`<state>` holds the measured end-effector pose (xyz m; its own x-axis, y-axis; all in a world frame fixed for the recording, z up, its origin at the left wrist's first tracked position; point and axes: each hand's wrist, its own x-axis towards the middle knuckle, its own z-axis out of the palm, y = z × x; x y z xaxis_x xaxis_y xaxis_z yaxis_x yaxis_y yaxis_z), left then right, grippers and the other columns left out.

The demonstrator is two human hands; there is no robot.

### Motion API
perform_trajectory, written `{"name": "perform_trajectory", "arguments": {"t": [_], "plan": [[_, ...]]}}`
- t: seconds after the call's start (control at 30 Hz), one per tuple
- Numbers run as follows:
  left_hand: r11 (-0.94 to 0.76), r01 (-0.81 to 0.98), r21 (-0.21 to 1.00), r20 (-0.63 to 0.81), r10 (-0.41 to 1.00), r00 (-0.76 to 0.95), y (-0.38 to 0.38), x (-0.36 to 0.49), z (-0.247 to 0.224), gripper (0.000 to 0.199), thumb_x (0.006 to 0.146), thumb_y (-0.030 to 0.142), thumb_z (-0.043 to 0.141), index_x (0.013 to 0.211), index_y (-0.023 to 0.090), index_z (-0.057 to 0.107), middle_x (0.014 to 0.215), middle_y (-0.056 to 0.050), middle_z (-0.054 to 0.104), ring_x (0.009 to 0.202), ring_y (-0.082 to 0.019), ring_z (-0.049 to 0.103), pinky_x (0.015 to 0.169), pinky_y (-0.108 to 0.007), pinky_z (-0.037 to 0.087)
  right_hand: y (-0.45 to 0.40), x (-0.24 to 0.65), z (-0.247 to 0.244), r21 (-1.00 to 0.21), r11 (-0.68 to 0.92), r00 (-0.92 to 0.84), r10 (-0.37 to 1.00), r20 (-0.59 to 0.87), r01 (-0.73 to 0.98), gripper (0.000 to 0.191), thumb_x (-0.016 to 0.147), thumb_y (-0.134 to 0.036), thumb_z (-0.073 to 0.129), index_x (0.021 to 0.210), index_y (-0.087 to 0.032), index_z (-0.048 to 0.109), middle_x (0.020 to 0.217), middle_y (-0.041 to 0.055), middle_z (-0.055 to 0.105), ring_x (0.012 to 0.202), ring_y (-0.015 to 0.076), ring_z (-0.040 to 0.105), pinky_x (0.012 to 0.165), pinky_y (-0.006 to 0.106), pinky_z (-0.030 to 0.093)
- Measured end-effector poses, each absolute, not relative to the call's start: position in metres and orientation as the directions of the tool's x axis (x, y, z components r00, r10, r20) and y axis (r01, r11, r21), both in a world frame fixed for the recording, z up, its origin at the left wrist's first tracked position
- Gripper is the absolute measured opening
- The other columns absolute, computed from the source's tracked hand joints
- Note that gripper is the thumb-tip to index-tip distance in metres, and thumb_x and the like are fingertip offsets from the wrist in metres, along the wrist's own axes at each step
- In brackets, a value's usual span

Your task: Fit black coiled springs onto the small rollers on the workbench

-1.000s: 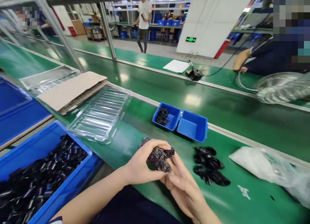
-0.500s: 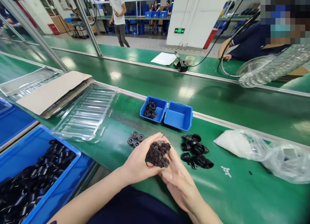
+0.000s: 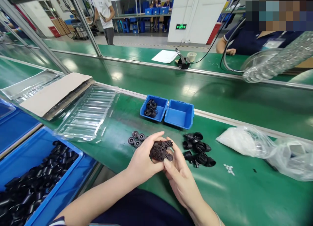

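A cluster of dark, ridged round parts (image 3: 160,150) is cupped between my two hands above the green table. My left hand (image 3: 144,157) curls round its left side, thumb underneath. My right hand (image 3: 179,172) supports the right side, its thumb pressed on the lower right part. Several black round pieces (image 3: 137,143) lie on the table just left of my left hand. To the right of my right hand are several black curved tubular parts (image 3: 200,147). Beyond my hands, one blue box (image 3: 160,114) holds black rings, beside a second blue box (image 3: 179,113).
Clear ribbed trays (image 3: 90,112) and cardboard (image 3: 56,90) lie at the left, above a large blue bin (image 3: 79,154) of black parts. Plastic bags (image 3: 244,142) and small white pieces (image 3: 229,169) are at the right. A person (image 3: 256,40) sits across the bench.
My right thumb has moved up onto the held parts, and my left hand has closed in a little under them. The standing person in the background has shifted left.
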<state>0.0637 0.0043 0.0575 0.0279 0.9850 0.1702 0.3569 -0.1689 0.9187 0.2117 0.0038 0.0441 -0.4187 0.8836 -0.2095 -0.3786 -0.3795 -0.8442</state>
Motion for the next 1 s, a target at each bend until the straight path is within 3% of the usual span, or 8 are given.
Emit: {"name": "perform_trajectory", "arguments": {"t": [0.07,0.17,0.33,0.57,0.73,0.87,1.0], "plan": [[-0.15,0.351,0.924,0.149,0.988,0.029,0.006,0.063,0.059,0.069,0.077,0.01,0.071,0.139,0.026,0.044,0.125,0.0,0.063,0.114,-0.015,0.061,0.101,-0.026,0.046,0.006,0.211,0.045,-0.836,-0.391,-0.432,0.877,-0.211,-0.384,0.063,0.095,-0.039,0.061,0.151,-0.037,0.033,0.157,0.0041,0.037,0.139,0.0226,0.047,0.116,0.042,0.042],[-0.125,0.375,0.919,0.122,0.992,0.031,0.007,0.062,0.06,0.068,0.078,0.012,0.072,0.139,0.027,0.044,0.122,0.001,0.063,0.112,-0.014,0.061,0.1,-0.025,0.045,0.009,0.213,0.036,-0.897,-0.304,-0.425,0.892,-0.15,-0.322,0.058,0.096,-0.039,0.06,0.149,-0.037,0.036,0.156,0.0019,0.04,0.142,0.0198,0.043,0.121,0.039,0.035],[-0.049,0.418,0.907,0.034,0.999,0.042,0.006,0.057,0.056,0.083,0.08,0.019,0.075,0.149,0.027,0.031,0.13,-0.003,0.058,0.12,-0.018,0.057,0.104,-0.031,0.044,0.012,0.219,0.021,-0.944,-0.233,-0.451,0.886,-0.107,-0.234,0.056,0.098,-0.038,0.057,0.15,-0.039,0.035,0.158,0.0,0.036,0.147,0.0173,0.036,0.123,0.035,0.032],[-0.029,0.355,0.935,0.005,0.998,0.069,0.001,0.045,0.057,0.097,0.082,0.031,0.08,0.156,0.037,0.017,0.14,-0.006,0.047,0.132,-0.023,0.05,0.108,-0.036,0.045,0.012,0.219,0.029,-0.832,-0.416,-0.511,0.837,-0.193,-0.367,0.055,0.098,-0.037,0.057,0.149,-0.038,0.036,0.155,0.0032,0.042,0.136,0.0174,0.05,0.115,0.034,0.044],[-0.062,0.346,0.936,0.031,0.995,0.095,-0.001,0.037,0.059,0.097,0.083,0.027,0.078,0.155,0.043,0.015,0.137,-0.002,0.049,0.131,-0.021,0.051,0.111,-0.037,0.045,0.013,0.219,0.034,-0.739,-0.508,-0.548,0.805,-0.225,-0.442,0.052,0.099,-0.035,0.055,0.149,-0.036,0.039,0.152,0.0032,0.046,0.132,0.0159,0.053,0.106,0.027,0.049],[-0.069,0.345,0.936,0.034,0.994,0.109,-0.002,0.034,0.057,0.095,0.083,0.024,0.078,0.155,0.04,0.017,0.134,-0.004,0.051,0.126,-0.022,0.054,0.11,-0.041,0.045,0.015,0.217,0.038,-0.64,-0.567,-0.555,0.793,-0.252,-0.519,0.048,0.103,-0.044,0.045,0.148,-0.03,0.043,0.146,0.008,0.052,0.121,0.0193,0.062,0.104,0.034,0.052],[-0.078,0.358,0.93,0.039,0.993,0.115,-0.001,0.031,0.053,0.093,0.084,0.023,0.076,0.155,0.041,0.019,0.136,-0.003,0.05,0.126,-0.021,0.054,0.112,-0.042,0.044,0.016,0.217,0.041,-0.619,-0.574,-0.562,0.79,-0.245,-0.537,0.048,0.102,-0.046,0.046,0.147,-0.028,0.044,0.145,0.0097,0.052,0.118,0.0221,0.063,0.103,0.037,0.052]]}}
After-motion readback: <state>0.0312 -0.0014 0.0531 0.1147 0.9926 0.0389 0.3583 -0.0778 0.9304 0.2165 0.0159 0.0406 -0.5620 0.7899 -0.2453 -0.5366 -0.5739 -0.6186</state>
